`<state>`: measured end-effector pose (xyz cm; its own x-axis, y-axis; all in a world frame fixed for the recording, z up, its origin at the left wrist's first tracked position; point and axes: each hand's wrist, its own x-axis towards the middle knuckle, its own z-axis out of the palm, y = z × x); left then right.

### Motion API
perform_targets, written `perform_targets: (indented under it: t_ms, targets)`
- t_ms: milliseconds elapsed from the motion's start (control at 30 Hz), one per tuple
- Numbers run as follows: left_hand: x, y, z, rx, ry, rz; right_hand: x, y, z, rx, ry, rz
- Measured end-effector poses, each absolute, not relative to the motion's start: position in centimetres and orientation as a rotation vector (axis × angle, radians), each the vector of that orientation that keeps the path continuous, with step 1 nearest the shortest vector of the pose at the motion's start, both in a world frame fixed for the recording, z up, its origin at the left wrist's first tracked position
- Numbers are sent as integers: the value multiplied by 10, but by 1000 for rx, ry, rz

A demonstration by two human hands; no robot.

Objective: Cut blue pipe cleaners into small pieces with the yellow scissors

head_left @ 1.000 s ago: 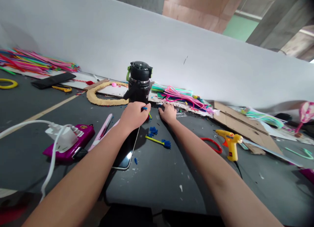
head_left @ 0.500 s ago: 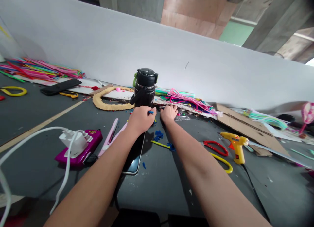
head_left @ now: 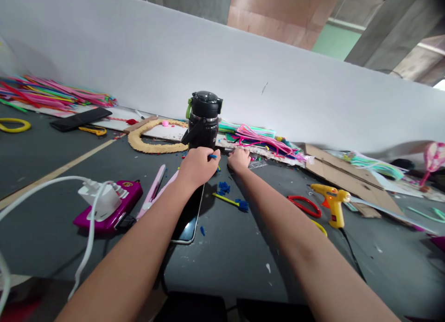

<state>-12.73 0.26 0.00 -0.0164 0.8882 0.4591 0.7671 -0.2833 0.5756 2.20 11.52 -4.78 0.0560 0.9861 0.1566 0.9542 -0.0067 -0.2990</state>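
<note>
My left hand [head_left: 200, 166] is closed around a small blue piece [head_left: 212, 156] in front of a black bottle [head_left: 204, 120]. Beside it, my right hand [head_left: 239, 158] rests low near the littered strip at the back, its fingers bent; whatever is under them is hidden. Nearer to me lie a blue fuzzy cluster [head_left: 224, 188] and a yellow stem with a blue end [head_left: 227, 199]. A dark phone [head_left: 187, 224] lies partly beneath my left forearm, with a loose blue bit [head_left: 202, 230] at its right.
A purple power strip [head_left: 130, 196] with white cables and a pink flat iron [head_left: 153, 192] sit left. To the right are red-handled scissors [head_left: 305, 206], a yellow glue gun [head_left: 333, 203] and cardboard [head_left: 351, 176]. Pipe cleaners [head_left: 52, 94] lie back left.
The view has shifted slightly. My right forearm has moved right, uncovering more of the yellow stem's blue end. My left hand still grips the blue piece.
</note>
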Motion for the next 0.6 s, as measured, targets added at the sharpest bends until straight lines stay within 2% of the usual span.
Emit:
perform_targets:
  t_ms: [267, 333, 400, 600]
  targets:
    - [-120, -1, 5, 2119, 1498, 1146, 83, 67, -14, -1563, -1932, 901]
    - [-116, -3, 4, 2128, 1402, 1108, 94, 51, -8, -1207, -1628, 1433]
    - [-112, -5, 3, 2125, 1332, 1059, 101, 38, -5, -1040, -1428, 1684]
    - [-100, -12, 3, 2215, 1307, 931, 101, 18, -7, -923, -1291, 1829]
